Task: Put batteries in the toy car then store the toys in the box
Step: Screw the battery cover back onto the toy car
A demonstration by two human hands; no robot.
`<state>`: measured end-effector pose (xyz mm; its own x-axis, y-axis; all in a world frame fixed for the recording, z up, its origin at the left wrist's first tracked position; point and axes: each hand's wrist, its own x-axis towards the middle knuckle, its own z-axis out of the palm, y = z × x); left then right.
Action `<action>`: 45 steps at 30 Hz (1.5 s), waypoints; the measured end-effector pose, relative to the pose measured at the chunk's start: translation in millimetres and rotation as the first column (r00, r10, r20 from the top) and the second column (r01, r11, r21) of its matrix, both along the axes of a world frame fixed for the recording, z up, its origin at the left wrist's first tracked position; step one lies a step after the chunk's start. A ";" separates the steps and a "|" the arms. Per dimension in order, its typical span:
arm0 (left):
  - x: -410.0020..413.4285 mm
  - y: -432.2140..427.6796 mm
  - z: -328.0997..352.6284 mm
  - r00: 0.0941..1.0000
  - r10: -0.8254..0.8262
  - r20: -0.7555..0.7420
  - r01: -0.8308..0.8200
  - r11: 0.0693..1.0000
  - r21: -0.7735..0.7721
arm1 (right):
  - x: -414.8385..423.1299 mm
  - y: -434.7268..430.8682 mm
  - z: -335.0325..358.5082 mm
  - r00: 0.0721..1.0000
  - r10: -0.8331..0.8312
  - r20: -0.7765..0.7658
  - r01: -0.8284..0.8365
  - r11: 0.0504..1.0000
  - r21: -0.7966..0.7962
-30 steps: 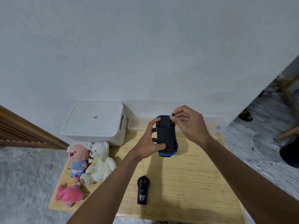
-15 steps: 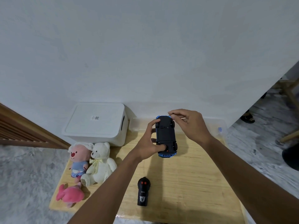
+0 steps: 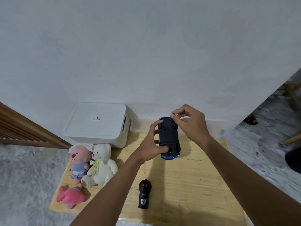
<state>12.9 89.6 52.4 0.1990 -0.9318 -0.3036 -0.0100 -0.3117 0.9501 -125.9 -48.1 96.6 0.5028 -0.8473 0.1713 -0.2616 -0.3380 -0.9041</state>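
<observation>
Slippage threatens: your left hand (image 3: 150, 149) clamps the upturned toy car (image 3: 168, 136); beyond that grip, your right hand (image 3: 190, 124) pinches a small dark bit (image 3: 173, 114) (unidentifiable) that a loose pinch would drop.

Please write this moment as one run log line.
left hand: grips toy car, underside up | right hand: pinches small dark item at car's far end | white box: lidded | plush toys, remote: on table

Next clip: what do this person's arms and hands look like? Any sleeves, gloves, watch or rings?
Nothing is worn on them. The left hand and right hand have no gloves, and no rings, watch or bracelet show. The left forearm and right forearm are uncovered to the bottom edge of the picture, with no sleeves, cables or markings in view.
</observation>
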 end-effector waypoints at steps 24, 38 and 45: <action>14.6 -6.0 -3.9 1.000 0.000 0.000 0.000 1.000 0.013 | 8.9 -6.8 -2.5 1.000 0.029 -0.011 -0.029 0.999 0.024; 15.4 -8.4 -4.2 1.000 -0.012 0.002 0.012 1.000 0.023 | 13.2 -5.0 -5.4 1.000 0.008 0.003 -0.008 0.999 -0.039; 15.3 -8.6 -2.7 1.000 -0.010 -0.004 0.010 1.000 0.027 | 12.7 -10.1 -0.8 0.998 0.050 -0.027 -0.051 0.998 -0.041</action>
<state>28.2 81.0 49.7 0.1886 -0.9252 -0.3293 -0.0096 -0.3370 0.9414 -113.2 -58.2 95.9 0.5492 -0.8132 0.1924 -0.2666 -0.3886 -0.8820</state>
